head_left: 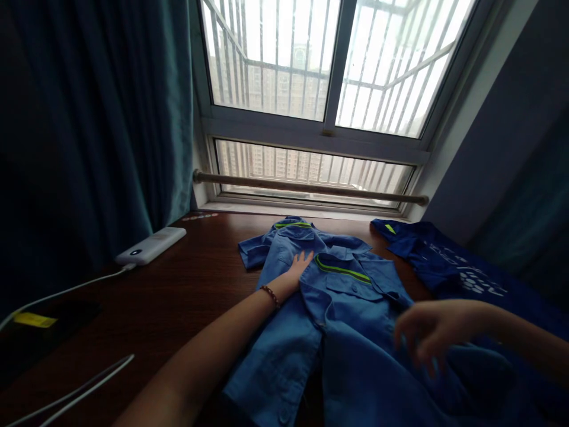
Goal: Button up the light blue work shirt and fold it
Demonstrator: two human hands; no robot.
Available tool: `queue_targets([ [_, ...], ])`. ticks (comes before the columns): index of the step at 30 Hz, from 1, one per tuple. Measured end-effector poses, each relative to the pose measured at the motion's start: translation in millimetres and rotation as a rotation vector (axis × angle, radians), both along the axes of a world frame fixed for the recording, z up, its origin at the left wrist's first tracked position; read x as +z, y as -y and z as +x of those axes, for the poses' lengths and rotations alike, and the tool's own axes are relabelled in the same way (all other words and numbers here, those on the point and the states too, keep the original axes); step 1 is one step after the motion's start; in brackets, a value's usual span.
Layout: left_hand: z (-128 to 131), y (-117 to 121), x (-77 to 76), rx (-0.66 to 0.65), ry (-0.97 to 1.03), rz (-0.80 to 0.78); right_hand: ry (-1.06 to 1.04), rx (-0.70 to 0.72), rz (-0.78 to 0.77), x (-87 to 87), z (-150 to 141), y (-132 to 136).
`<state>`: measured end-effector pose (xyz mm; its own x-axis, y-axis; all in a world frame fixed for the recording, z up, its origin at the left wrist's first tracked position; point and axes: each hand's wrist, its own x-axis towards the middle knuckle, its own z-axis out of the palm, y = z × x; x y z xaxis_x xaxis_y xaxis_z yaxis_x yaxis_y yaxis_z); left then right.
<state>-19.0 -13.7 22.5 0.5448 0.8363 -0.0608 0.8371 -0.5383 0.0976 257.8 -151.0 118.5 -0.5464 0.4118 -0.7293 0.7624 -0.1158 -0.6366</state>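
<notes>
A blue short-sleeved work shirt (pixel 284 350) with buttons, chest pockets and yellow-green trim lies unbuttoned on the brown wooden surface, its collar end towards the window. My left hand (pixel 302 267) rests on the shirt's left half with fingers spread, beside the edge of the other front panel. Over the right half hovers my right hand (pixel 427 329), slightly blurred, its fingers loosely bent and apart with nothing visible in them. Beneath that hand the cloth is rumpled and dark.
A darker blue printed shirt (pixel 462 267) lies to the right. At left, a white power bank (pixel 151 246) has a white cable (pixel 66 292) plugged in, near a yellow tag (pixel 35 320). Beyond the wooden surface (pixel 204 284) stands a window with a rail (pixel 306 188); a curtain (pixel 133 118) hangs left.
</notes>
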Motion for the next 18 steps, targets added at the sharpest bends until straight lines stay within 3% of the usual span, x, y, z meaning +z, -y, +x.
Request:
queue_targets([
  [3,2,7,4.5,0.011,-0.026,0.01,-0.073,-0.371,0.482,-18.3,-32,-42],
  [7,9,19,16.6,0.1,-0.079,0.034,0.161,-0.466,1.022,-54.2,-74,-102],
  [10,17,28,26.6,0.16,-0.12,0.038,0.356,-0.575,1.157,-56.0,-89,-148],
  [15,19,36,42.3,0.142,-0.153,0.078,0.411,-0.797,1.264,-28.6,-83,-215],
  [18,5,34,61.1,0.104,-0.177,0.071,0.323,-0.779,1.329,-40.0,-85,-232],
])
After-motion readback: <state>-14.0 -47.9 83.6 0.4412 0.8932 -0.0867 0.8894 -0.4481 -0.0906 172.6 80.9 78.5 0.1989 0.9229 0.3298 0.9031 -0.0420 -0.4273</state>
